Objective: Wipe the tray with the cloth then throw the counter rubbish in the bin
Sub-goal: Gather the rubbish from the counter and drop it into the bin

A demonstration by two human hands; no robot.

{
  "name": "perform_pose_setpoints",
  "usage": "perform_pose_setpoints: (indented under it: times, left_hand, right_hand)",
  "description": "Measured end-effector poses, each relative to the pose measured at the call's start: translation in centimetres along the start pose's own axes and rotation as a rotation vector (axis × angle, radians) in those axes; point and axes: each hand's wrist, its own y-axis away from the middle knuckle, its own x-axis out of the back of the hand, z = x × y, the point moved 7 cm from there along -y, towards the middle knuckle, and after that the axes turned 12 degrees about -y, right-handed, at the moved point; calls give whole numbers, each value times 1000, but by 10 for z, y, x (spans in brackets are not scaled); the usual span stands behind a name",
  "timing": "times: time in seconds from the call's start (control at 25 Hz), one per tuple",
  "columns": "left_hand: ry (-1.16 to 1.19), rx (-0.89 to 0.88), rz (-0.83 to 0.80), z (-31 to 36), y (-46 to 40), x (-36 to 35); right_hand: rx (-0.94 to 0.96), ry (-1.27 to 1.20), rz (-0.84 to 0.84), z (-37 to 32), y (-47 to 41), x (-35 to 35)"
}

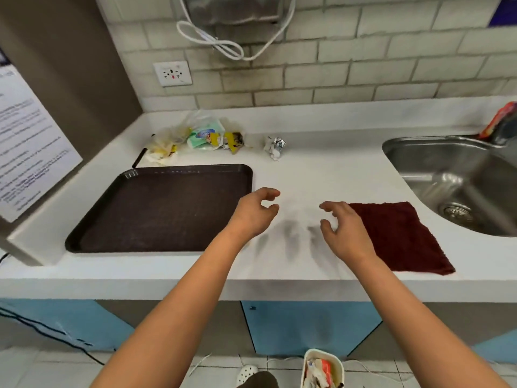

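A dark brown tray (156,211) lies flat on the white counter at the left. A dark red cloth (400,236) lies spread on the counter at the right, beside the sink. My left hand (253,212) hovers by the tray's right edge with loosely curled fingers, holding nothing. My right hand (342,228) hovers over the cloth's left edge, fingers loosely curled and empty. Behind the tray lies the rubbish: plastic wrappers and packets (195,138) and a crumpled foil-and-paper scrap (275,147). A white bin (321,369) with wrappers in it stands on the floor below.
A steel sink (458,180) is sunk into the counter at the right, with a red-and-dark item (500,121) behind it. A tall brown cabinet with a paper notice (25,141) bounds the left side. A wall socket (172,73) and hanging white cord (223,43) are on the tiles.
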Motion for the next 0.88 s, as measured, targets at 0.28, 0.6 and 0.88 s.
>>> perform_pose_setpoints:
  times: [0.28,0.6,0.88]
  left_hand:
    - [-23,4,8,-56,-95,51]
    - [-41,49,-19,-103,-216,93]
    - [-258,-45,-39,-115,-310,97]
  right_hand:
    - [-85,48,-70,0,-81,-67]
    - [-145,168,-105,5,-179,-108]
    - [-206,335,-150,16,-269,-123]
